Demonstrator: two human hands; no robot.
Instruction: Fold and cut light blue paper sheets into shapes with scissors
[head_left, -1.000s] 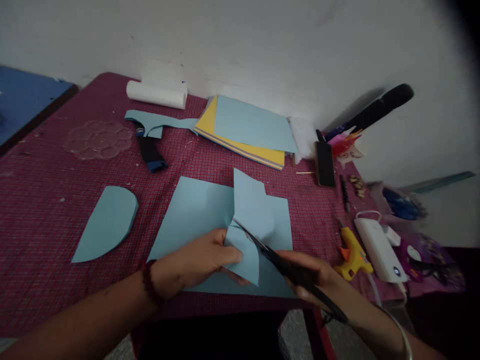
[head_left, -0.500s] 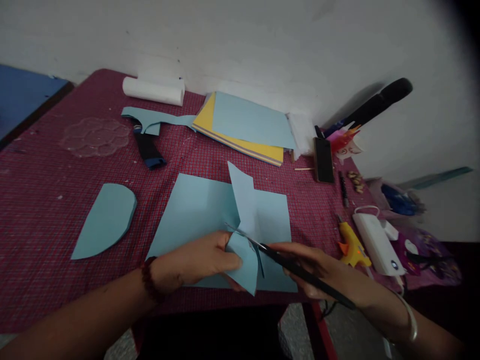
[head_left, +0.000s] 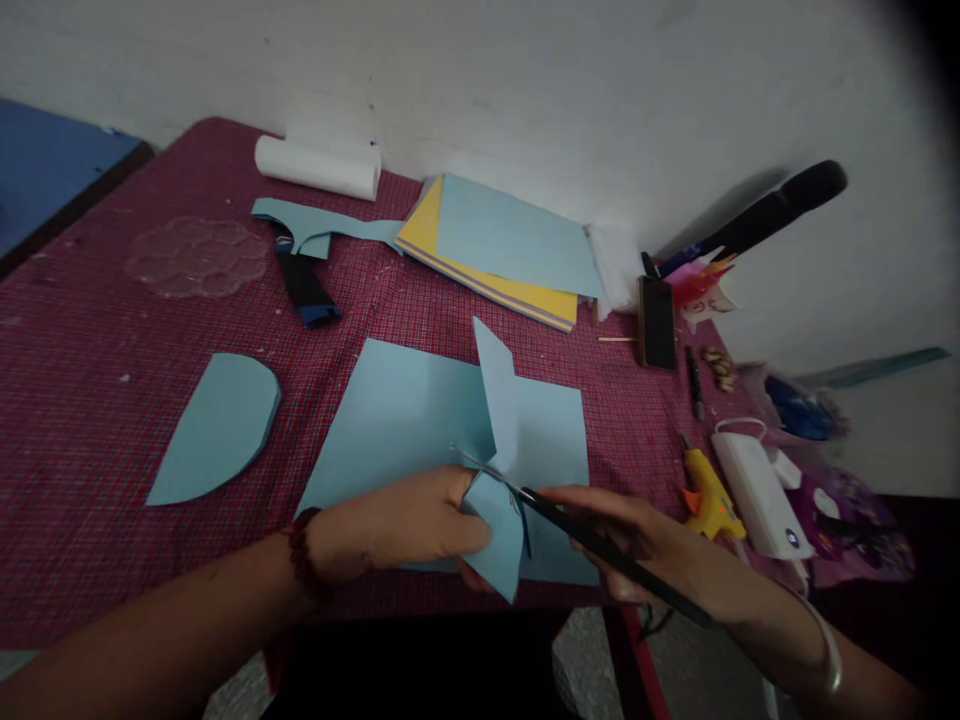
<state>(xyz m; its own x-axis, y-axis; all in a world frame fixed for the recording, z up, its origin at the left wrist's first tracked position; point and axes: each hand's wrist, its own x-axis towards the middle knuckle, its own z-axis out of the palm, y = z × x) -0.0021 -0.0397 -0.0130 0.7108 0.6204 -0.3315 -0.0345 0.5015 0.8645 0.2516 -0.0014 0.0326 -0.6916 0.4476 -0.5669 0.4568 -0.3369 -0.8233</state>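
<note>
My left hand (head_left: 431, 515) pinches a small piece of light blue paper (head_left: 499, 545) between thumb and fingers. In my right hand (head_left: 637, 535) is a pair of scissors (head_left: 592, 540) with long black handles, the fingers wrapped round them. The scissor blades lie across the held paper, whose upper flap stands up behind them. Beneath both hands a large light blue sheet (head_left: 405, 400) lies flat near the table's front edge. To the left rests a cut, rounded blue paper piece (head_left: 217, 430).
A paper stack (head_left: 517, 240), blue over yellow, lies at the back beside a white roll (head_left: 319, 168). Blue offcuts (head_left: 300, 225) and a clear scalloped tray (head_left: 195, 258) are at left. A phone (head_left: 656, 322), yellow glue gun (head_left: 709, 495) and white power strip (head_left: 761, 495) line the right.
The view has shifted slightly, moving the table items a little to the right. My hands, scissors and held paper keep nearly the same arrangement; the standing flap leans a bit differently.
</note>
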